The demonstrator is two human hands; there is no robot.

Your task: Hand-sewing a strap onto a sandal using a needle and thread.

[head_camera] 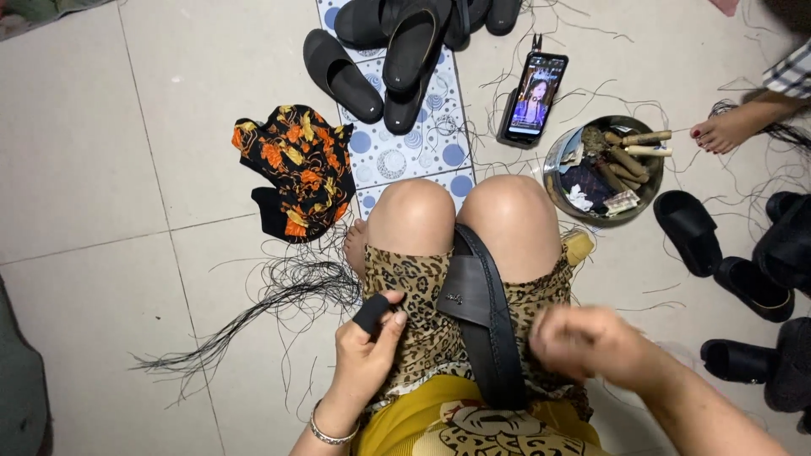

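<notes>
We are resting the black sandal (pixel 480 325) between our thighs to steady it. Our left hand (pixel 365 355) is pinching a small black piece (pixel 372 311); our right hand (pixel 583 342) is blurred, fingers curled, its grip unclear.

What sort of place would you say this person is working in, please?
Probably a home floor used for piecework on sandals: pale floor tiles strewn with loose black threads, black sandals piled around, a metal bowl of hand tools, and an unfinished sandal across the lap.
</notes>
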